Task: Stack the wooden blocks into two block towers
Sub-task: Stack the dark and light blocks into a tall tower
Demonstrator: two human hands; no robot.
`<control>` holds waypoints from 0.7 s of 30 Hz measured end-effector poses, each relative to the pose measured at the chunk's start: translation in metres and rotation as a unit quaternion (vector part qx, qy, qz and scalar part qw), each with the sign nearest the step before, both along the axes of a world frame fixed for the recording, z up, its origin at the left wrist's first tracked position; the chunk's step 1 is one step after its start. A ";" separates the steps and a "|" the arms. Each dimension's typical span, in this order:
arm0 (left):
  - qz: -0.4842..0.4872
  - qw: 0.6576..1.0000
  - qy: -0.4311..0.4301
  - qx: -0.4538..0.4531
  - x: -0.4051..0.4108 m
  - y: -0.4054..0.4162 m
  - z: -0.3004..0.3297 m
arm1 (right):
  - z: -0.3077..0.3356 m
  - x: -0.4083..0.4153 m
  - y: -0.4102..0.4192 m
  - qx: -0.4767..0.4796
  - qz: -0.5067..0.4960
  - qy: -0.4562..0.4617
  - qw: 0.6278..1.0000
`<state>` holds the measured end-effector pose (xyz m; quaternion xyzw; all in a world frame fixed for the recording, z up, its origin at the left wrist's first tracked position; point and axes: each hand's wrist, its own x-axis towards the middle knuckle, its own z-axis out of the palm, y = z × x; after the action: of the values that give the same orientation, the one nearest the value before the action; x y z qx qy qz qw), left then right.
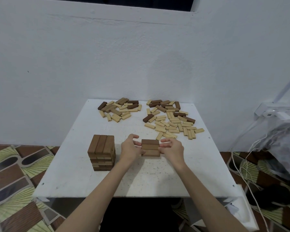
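Observation:
A tower of brown and pale wooden blocks, several layers high, stands at the left of the white table. To its right a low second stack has three brown blocks side by side on top. My left hand presses its left side with the fingers and my right hand presses its right side. Two heaps of loose blocks lie at the back: a smaller one at back centre and a larger one at back right.
A white wall rises straight behind the table. The floor around it has patterned tiles. At the right there are white cords, a wall-mounted white box and a grey bundle.

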<state>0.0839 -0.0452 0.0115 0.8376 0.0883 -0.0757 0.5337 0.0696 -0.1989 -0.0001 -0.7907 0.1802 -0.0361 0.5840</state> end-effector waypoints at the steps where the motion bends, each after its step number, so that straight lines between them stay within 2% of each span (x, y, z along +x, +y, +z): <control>1: -0.002 1.000 -0.005 0.003 0.000 0.000 0.004 | 0.003 0.000 -0.001 0.001 0.000 -0.006 1.000; 7: -0.005 0.999 -0.034 0.005 0.000 0.001 0.027 | 0.025 0.000 0.000 0.012 0.001 -0.032 0.999; 21: -0.008 0.999 -0.043 0.009 -0.001 0.032 0.067 | 0.061 0.001 0.025 0.010 0.017 -0.059 0.998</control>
<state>0.0833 -0.0132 0.0786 0.8459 0.0590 -0.0429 0.5284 0.0704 -0.1744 0.0605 -0.7841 0.1317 -0.0710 0.6023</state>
